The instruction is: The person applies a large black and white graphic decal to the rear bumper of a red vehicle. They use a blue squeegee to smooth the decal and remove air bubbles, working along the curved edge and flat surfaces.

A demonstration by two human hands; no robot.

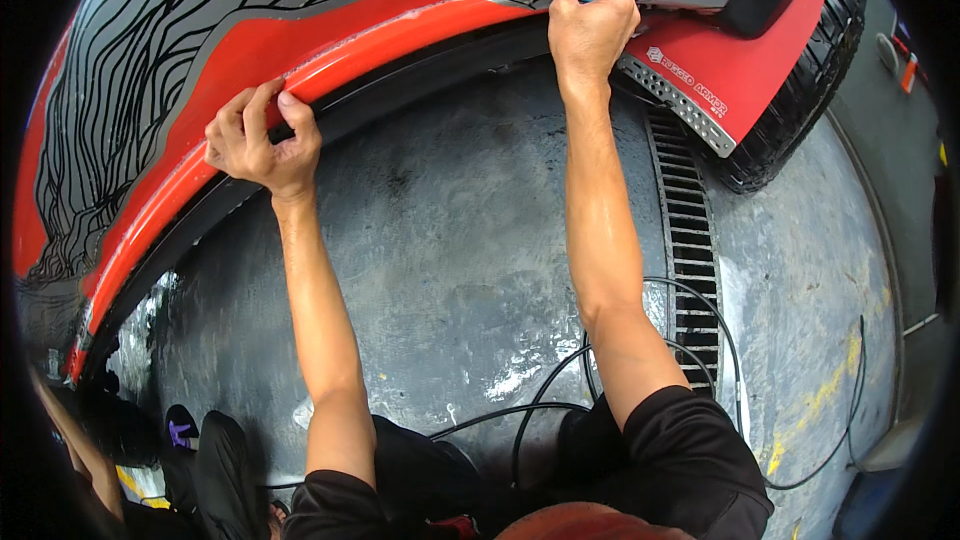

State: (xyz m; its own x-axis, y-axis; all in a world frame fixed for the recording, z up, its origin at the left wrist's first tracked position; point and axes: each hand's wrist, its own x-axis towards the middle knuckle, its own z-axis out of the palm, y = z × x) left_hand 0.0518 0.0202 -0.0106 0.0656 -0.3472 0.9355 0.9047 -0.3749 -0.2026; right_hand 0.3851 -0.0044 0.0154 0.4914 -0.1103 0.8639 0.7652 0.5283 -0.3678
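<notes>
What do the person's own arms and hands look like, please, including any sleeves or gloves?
The left arm and right arm have short black sleeves with a slight sheen, ending above the elbow. The left hand and right hand are gloveless; no watch or bracelet shows, nor any ring on the visible fingers.

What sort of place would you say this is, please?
Probably a vehicle wash or workshop bay: there is a red vehicle with a patterned side, a slotted floor drain beside it, and black hoses or cables looping across the grey floor.
</notes>
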